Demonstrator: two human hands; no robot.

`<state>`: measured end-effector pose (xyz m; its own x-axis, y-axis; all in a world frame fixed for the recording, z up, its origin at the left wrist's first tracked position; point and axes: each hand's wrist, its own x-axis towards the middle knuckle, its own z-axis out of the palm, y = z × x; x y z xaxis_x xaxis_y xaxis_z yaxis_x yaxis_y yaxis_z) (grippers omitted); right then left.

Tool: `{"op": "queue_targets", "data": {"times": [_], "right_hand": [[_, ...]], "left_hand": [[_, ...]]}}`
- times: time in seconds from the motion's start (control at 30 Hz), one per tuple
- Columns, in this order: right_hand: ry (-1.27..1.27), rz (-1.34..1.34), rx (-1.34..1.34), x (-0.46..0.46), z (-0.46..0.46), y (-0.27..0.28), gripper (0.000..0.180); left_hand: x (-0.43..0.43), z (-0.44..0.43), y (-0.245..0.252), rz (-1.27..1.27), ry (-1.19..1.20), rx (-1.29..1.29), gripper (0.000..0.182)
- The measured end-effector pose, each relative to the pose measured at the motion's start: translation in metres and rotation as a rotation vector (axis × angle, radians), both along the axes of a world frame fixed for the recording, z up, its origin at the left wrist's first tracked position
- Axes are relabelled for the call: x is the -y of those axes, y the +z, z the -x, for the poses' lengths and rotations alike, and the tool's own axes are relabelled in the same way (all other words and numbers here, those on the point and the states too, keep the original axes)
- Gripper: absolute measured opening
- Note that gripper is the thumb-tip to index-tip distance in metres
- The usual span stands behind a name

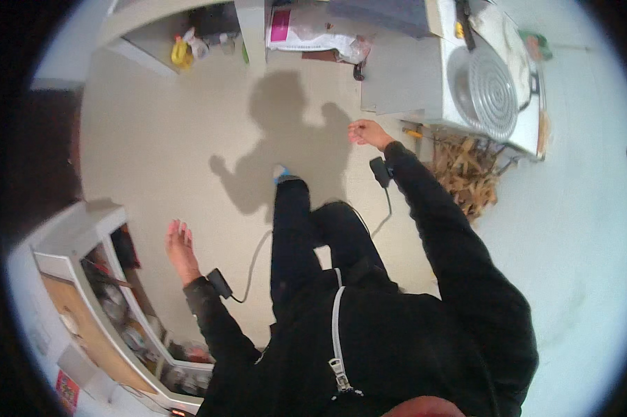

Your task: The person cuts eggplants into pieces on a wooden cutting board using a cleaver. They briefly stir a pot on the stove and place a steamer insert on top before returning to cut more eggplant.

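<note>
Out to the left, my left hand (180,250) hangs over the floor with nothing in it, its fingers slightly apart. It is nearest to a white cabinet (120,307) with several items behind its framed front. My right hand (369,134) is held forward, loosely curled, and no object shows in it. Close to it stands a white-topped counter (527,127) bearing a grey perforated colander (494,94). The colander is tilted against a round metal vessel (459,83). Small black devices with cables sit at both my wrists.
Below the counter lies a heap of brown scraps (464,174), perhaps wood or cardboard. A white printed sack (313,39) lies under the worktop ahead. A yellow bottle (181,53) stands on the floor near the far left corner. A pale wall (574,234) runs along my right.
</note>
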<state>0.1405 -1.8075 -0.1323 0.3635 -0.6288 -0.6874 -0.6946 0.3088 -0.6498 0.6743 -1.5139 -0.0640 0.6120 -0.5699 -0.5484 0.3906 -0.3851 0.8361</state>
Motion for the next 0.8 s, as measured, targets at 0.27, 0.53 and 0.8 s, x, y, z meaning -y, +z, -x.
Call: {"op": "queue_targets", "data": {"times": [0.27, 0.53, 0.8], "right_hand": [[-0.622, -0.251, 0.252, 0.118, 0.054, -0.167, 0.048], [-0.169, 0.242, 0.103, 0.209, 0.147, -0.398, 0.06], [-0.895, -0.155, -0.204, 0.257, 0.128, -0.491, 0.068]], "left_hand": [[0.071, 0.08, -0.052, -0.145, 0.228, -0.219, 0.041], [0.123, 0.205, -0.122, -0.52, 0.158, -0.376, 0.041], [0.132, 0.261, -0.16, -0.697, 0.168, -0.273, 0.037]]}}
